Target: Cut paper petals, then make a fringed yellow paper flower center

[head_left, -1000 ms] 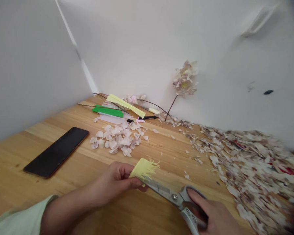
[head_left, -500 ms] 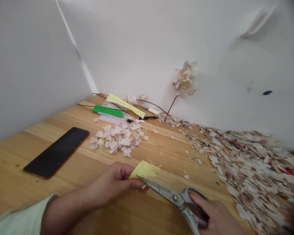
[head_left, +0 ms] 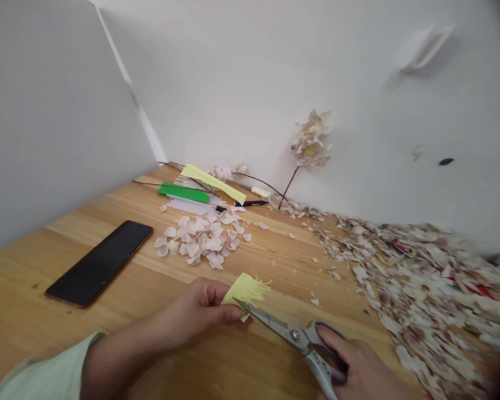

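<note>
Between the thumb and fingers of my left hand is a piece of yellow crepe paper, its right edge cut into a thin fringe. My right hand grips the handles of grey metal scissors. The scissor blades reach left to the paper, with the tips close to my left thumb; one blade lies over the paper's lower part. Part of the lower handle and some right-hand fingers are hidden. Just beyond my hands lies a loose heap of pale petals.
A black phone lies at the left. Farther back are a yellow paper strip, a green strip, a black pen and thin stems. A pale flower stands against the wall. Many dried petals cover the right side.
The whole view has shifted slightly. My hands keep nearly the same pose, and the blade over the yellow paper shows a little farther from the other paper edge.
</note>
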